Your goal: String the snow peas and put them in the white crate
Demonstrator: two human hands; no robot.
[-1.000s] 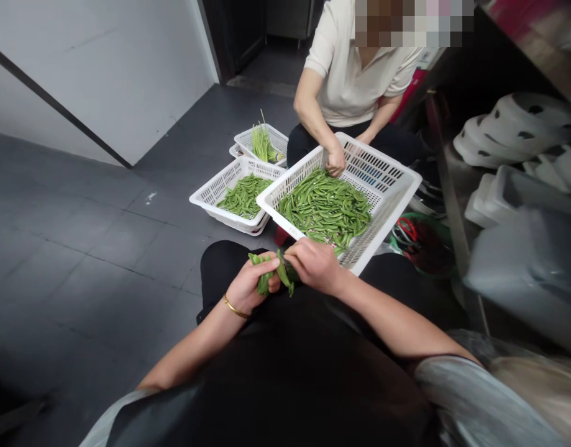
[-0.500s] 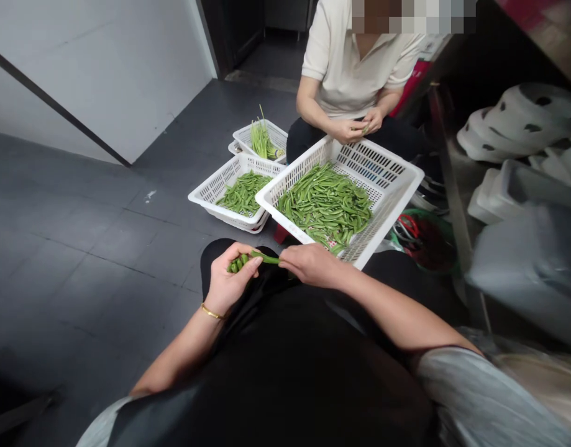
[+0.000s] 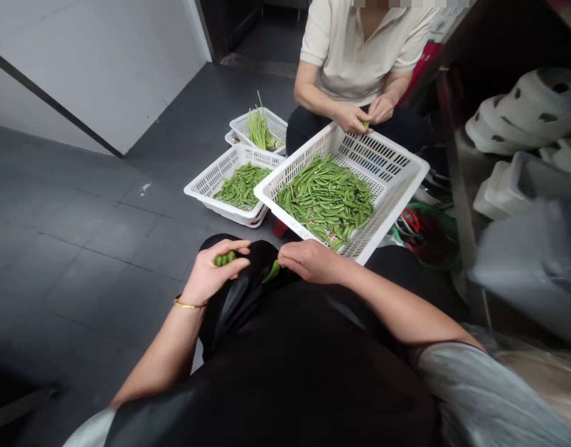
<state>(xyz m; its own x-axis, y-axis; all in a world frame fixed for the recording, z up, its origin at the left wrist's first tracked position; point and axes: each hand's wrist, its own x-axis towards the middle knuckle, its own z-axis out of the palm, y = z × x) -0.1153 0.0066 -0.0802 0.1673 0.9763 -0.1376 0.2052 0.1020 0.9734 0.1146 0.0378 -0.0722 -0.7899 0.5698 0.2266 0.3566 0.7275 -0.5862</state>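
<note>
"What sits nearest?"

"Black cloth [image 3: 289,372] over the person's lap, just below both hands. A gold bracelet [image 3: 189,303] circles the wrist behind the left hand [image 3: 205,273]."

"How is that hand set?"

"Its fingers curl around a few green pods [image 3: 224,258], yet the thumb and index fingertips stand apart."

"And the other?"

"The right hand [image 3: 308,261] pinches a single pod [image 3: 271,271] between thumb and fingers. The pod's free end slants down toward the left hand, and the hands are apart with it between them."

"Anything just past the right hand?"

"A large white basket [image 3: 399,202] with slotted walls, holding a heap of pods [image 3: 327,198]."

"Beyond the left hand?"

"A second white basket [image 3: 208,180], ahead and a little to the right of it, with more pods [image 3: 243,186] inside. I can't tell whether the two baskets touch."

"Farther out?"

"Past that one, a smaller basket [image 3: 241,121] of green stalks [image 3: 261,130]. Straight ahead of the right hand, across the large basket, a co-worker [image 3: 350,56] in a cream shirt holds something small and green [image 3: 364,124] between two hands."
</note>
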